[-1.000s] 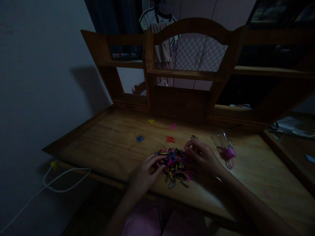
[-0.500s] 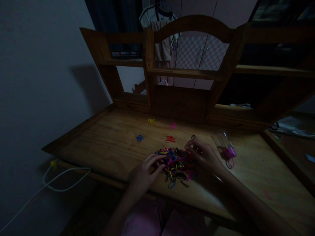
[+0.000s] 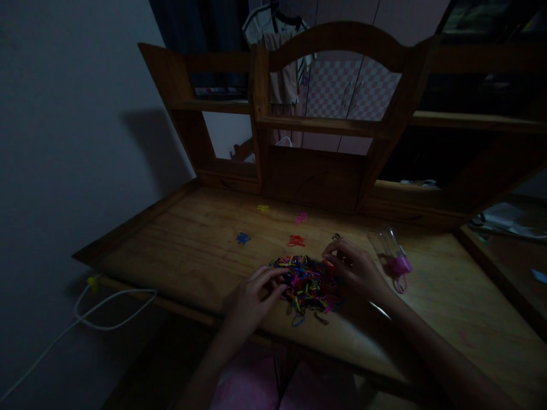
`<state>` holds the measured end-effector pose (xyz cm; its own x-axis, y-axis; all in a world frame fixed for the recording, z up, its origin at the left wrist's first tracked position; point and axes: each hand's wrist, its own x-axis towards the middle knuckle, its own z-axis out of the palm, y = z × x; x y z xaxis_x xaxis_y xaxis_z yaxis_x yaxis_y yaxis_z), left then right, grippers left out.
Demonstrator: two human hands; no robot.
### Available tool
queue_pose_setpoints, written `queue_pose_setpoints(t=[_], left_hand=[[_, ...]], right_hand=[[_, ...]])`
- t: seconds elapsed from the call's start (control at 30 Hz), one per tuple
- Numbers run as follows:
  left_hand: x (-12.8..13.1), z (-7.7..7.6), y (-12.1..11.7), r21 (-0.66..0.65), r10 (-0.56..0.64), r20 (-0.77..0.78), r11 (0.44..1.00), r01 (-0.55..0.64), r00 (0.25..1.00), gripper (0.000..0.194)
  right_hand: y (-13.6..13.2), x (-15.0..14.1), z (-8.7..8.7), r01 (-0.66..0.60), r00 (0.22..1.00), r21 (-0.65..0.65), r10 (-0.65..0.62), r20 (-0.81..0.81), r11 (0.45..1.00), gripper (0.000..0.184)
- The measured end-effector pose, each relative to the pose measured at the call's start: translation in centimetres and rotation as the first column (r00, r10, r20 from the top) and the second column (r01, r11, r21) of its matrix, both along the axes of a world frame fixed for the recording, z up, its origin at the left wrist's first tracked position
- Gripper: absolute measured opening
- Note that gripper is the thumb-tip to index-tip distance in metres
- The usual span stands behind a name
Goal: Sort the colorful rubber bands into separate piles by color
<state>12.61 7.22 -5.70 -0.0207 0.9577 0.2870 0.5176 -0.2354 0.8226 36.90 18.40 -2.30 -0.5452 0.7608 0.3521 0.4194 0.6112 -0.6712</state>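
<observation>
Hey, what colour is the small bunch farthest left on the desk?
That small bunch is blue, best seen in the head view.

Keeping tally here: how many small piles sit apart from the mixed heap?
5: yellow pile and pink pile at back, blue pile leftmost, red pile beyond the heap, dark pile beyond the right hand, which may hide more.

This is a home, most likely a bedroom. A wooden counter (image 3: 171, 245) carries a matching shelf unit (image 3: 320, 125) with an arched top and small drawers. Behind it, clothes (image 3: 282, 85) hang from a hanger in front of tall pink cupboard doors (image 3: 327, 91), partly checked in white. Dark, curtain-like cloth (image 3: 196, 28) hangs beside a plain painted wall (image 3: 77, 154).
</observation>
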Motion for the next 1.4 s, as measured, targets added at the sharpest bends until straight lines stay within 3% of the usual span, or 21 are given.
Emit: queue_pose_setpoints(t=[0.63,0.93,1.4], left_hand=[[0.00,0.09,-0.10,0.002,-0.025,0.003,1.000,0.025,1.000,0.028],[-0.01,0.14,0.01,-0.002,-0.026,0.008,1.000,0.026,1.000,0.029],[-0.01,0.21,-0.09,0.004,-0.018,-0.020,1.000,0.018,1.000,0.029]], right_hand=[[-0.14,0.06,0.13,-0.011,1.000,0.018,0.010,0.023,1.000,0.010],[0.01,0.08,-0.29,0.049,0.999,-0.001,-0.049,-0.019,0.999,0.014],[-0.34,-0.06,0.07,0.014,1.000,0.011,-0.014,-0.009,1.000,0.014]])
